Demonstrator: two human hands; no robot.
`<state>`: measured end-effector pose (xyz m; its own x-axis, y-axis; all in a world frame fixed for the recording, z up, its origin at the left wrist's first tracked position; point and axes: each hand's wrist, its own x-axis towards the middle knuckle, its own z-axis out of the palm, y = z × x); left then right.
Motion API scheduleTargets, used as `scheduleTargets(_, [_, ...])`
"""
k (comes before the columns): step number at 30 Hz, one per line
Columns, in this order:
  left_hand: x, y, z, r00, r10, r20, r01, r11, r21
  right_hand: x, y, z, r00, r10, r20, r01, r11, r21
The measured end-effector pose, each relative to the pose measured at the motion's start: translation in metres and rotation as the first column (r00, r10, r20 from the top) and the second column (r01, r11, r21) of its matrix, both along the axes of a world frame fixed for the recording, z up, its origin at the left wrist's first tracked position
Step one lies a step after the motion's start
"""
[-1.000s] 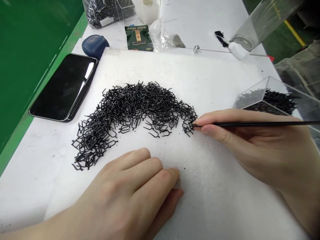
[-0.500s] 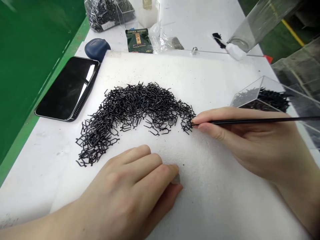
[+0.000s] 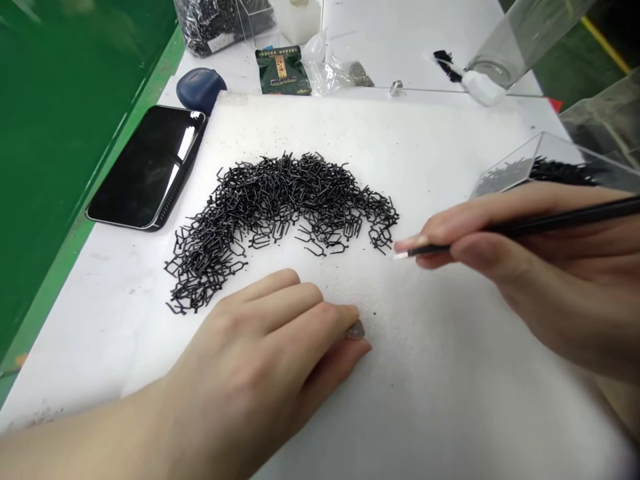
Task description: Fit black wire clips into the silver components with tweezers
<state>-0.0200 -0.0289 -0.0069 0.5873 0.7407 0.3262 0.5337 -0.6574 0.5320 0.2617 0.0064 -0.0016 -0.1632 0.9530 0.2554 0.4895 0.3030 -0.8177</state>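
Observation:
A loose arc-shaped heap of small bent black wire pieces (image 3: 280, 200) lies on a white foam sheet (image 3: 450, 373). My right hand (image 3: 520, 257) pinches a thin black stick (image 3: 560, 223), whose pale tip sits just off the heap's right end, apart from the wires. My left hand (image 3: 265, 340) rests on the foam below the heap, its fingers curled together and its thumb tucked beneath them. It holds nothing that I can see and sits just short of the wires.
A black phone (image 3: 147, 167) and a blue pouch (image 3: 201, 90) lie left of the foam. Beyond it are a bag of black parts (image 3: 215, 27) and a green packet (image 3: 283, 70). A clear box of black pieces (image 3: 530, 170) stands at right, behind my right hand.
My right hand has lifted back from the heap's right end, and the stick now tilts with its pale tip showing. The view has shifted slightly; my left hand and the heap look unmoved.

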Motion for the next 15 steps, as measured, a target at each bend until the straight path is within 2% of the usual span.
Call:
scheduleTargets(3, [-0.001, 0.0, 0.003, 1.0, -0.003, -0.024, 0.003, 1.0, 0.002, -0.001, -0.007, 0.003, 0.975, 0.221, -0.015, -0.222, 0.972, -0.076])
scheduleTargets(5, [-0.001, 0.0, 0.004, 1.0, 0.001, -0.028, 0.0, 1.0, 0.023, -0.003, -0.01, 0.002, 0.948, 0.317, 0.012, -0.314, 0.942, -0.117])
scheduleTargets(11, [0.003, 0.001, 0.001, 0.999, 0.008, -0.054, -0.005, 0.999, 0.046, -0.006, -0.011, -0.005, 0.948, 0.315, 0.054, -0.311, 0.948, -0.068])
scheduleTargets(15, [0.002, 0.002, 0.003, 0.999, 0.022, -0.05, -0.021, 0.999, 0.025, -0.003, -0.008, -0.01, 0.915, 0.398, -0.072, -0.403, 0.912, -0.074])
